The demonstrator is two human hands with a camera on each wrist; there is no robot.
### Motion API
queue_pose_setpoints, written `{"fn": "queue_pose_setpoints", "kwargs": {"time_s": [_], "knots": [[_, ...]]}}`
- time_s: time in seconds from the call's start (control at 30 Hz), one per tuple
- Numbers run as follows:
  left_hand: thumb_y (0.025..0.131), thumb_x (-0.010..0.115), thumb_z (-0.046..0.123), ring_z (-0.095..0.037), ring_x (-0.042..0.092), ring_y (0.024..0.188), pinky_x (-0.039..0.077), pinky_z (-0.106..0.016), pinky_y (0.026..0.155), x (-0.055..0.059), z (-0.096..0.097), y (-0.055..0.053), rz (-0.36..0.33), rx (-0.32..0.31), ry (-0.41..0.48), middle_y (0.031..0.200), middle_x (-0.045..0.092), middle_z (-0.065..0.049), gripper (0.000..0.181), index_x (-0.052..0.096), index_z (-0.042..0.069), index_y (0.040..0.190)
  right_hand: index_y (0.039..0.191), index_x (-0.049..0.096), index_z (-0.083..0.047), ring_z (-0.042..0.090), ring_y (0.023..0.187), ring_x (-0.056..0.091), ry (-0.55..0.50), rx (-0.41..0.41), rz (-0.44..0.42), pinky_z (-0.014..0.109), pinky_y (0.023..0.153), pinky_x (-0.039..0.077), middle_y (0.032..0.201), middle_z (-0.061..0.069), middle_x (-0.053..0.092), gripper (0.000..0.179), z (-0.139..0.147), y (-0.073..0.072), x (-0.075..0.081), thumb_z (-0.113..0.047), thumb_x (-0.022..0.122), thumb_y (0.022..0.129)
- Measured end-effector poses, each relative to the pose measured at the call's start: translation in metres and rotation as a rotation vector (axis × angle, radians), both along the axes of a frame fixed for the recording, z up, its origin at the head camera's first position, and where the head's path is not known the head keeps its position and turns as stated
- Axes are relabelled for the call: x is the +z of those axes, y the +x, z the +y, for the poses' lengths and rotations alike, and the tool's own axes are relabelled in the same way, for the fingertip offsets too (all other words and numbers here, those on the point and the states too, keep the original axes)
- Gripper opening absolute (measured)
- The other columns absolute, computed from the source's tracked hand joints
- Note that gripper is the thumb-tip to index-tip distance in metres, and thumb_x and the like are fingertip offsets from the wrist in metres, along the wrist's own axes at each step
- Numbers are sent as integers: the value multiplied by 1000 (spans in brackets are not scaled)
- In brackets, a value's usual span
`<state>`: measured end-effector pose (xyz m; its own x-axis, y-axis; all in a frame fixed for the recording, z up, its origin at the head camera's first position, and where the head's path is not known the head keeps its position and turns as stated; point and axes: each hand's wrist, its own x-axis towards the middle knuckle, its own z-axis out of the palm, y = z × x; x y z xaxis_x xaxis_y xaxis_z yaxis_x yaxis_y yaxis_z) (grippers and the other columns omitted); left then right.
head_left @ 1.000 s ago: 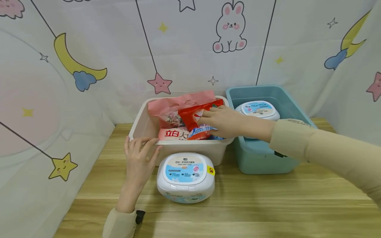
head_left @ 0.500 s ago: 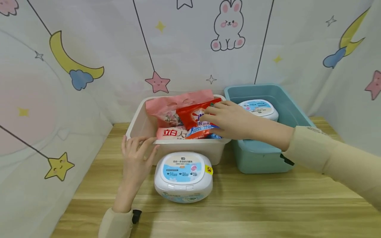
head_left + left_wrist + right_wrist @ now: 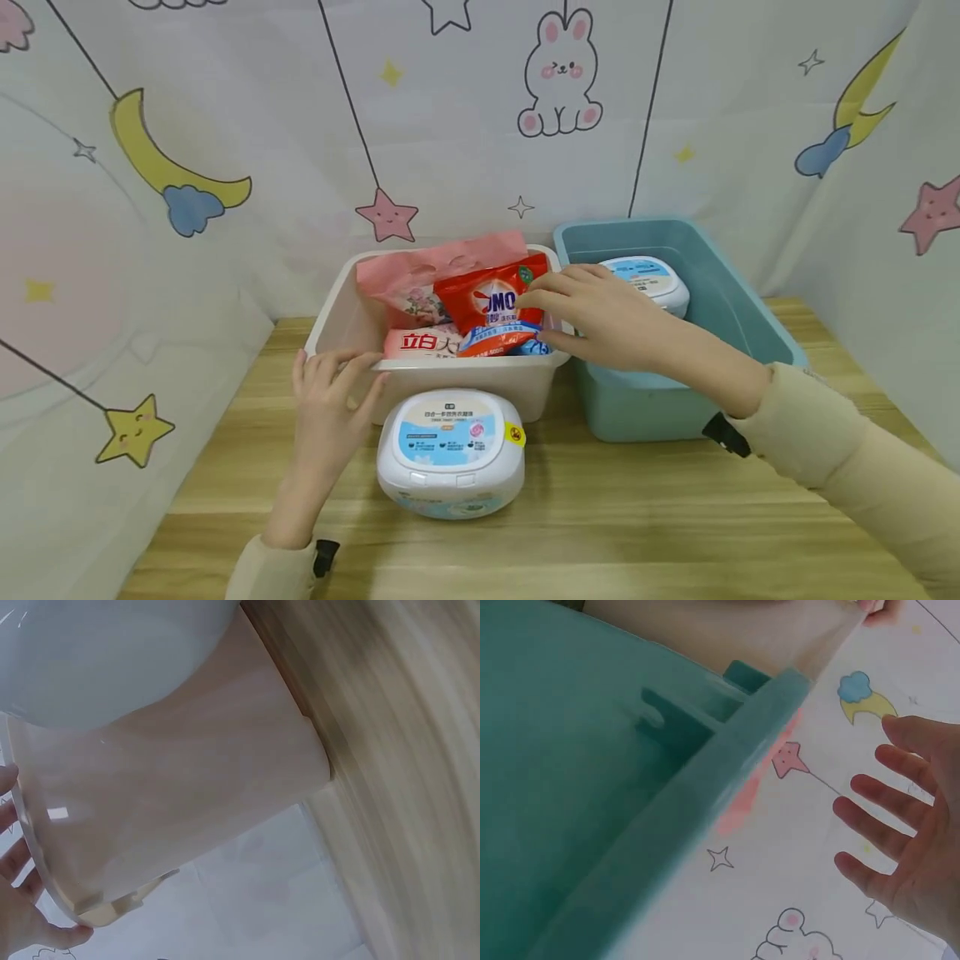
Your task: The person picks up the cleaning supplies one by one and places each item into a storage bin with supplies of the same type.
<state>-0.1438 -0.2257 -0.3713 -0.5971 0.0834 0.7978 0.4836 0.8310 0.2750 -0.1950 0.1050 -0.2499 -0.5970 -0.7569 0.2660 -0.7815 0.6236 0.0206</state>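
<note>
In the head view my left hand [image 3: 324, 412] rests its fingers on the front left rim of a white bin [image 3: 534, 390]. The left wrist view shows those fingertips [image 3: 15, 859] along the rim, with the thumb at the corner. My right hand [image 3: 600, 321] is over the bin's right side, fingers spread and holding nothing. Its fingertips overlap the edge of a red OMO detergent bag [image 3: 491, 304]. That bag lies on a pink-and-white bag [image 3: 420, 343] and beside a blue package [image 3: 534, 347], with a pink bag [image 3: 442, 260] behind. The right wrist view shows the palm and fingers [image 3: 874, 825] outstretched.
A white lidded tub [image 3: 450, 454] stands on the wooden table [image 3: 637, 517] before the white bin. To the right is a teal bin [image 3: 637, 417] holding a similar tub [image 3: 651, 279]. A printed cloth [image 3: 465, 125] hangs behind and at both sides.
My right hand has drawn back to the right from the red bag, uncovering more of its front. The left hand stays at the rim; the head view has shifted slightly.
</note>
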Motion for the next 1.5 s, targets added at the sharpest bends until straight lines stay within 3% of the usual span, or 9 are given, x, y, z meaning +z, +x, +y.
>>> {"fn": "queue_pose_setpoints", "kwargs": {"time_s": [0.2, 0.43, 0.67, 0.9, 1.23, 1.5], "knots": [[77, 78, 9, -35, 53, 101, 17, -69, 109, 2, 3, 2, -8, -5, -9, 101, 63, -13, 24, 70, 7, 100, 125, 61, -20, 22, 117, 54, -105, -38, -7, 47, 103, 42, 127, 0, 61, 38, 13, 5, -8, -31, 66, 90], [78, 78, 8, -35, 53, 103, 17, -71, 108, 7, 1, 5, -51, 22, -40, 103, 63, -12, 25, 70, 7, 101, 127, 60, -19, 23, 118, 53, -168, -32, -21, 50, 104, 40, 128, 0, 60, 39, 21, 9, -16, -28, 67, 89], [78, 78, 9, -34, 54, 103, 20, -71, 107, 11, 2, 5, -57, 25, -83, 103, 63, -13, 24, 70, 6, 100, 127, 60, -17, 22, 117, 55, -258, -10, 23, 49, 103, 40, 125, 0, 62, 40, 33, 12, -25, -25, 68, 89], [77, 78, 9, -34, 55, 103, 20, -70, 108, 16, 6, 8, -61, 3, -134, 103, 64, -13, 25, 69, 6, 101, 127, 59, -17, 24, 120, 54, -306, -33, 48, 51, 107, 38, 126, 3, 62, 40, 47, 20, -38, -24, 69, 88], [76, 79, 8, -34, 54, 103, 21, -70, 108, 20, 9, 12, -67, -27, -175, 100, 64, -13, 26, 69, 9, 100, 126, 60, -16, 27, 120, 54, -396, -109, 54, 48, 98, 43, 128, 4, 60, 45, 64, 33, -50, -17, 74, 83], [74, 80, 8, -33, 55, 103, 23, -70, 108, 23, 14, 14, -82, -54, -202, 100, 64, -12, 29, 69, 10, 101, 126, 61, -16, 24, 118, 55, -475, -111, 60, 43, 94, 43, 125, 2, 61, 49, 77, 39, -57, -9, 75, 80]]}}
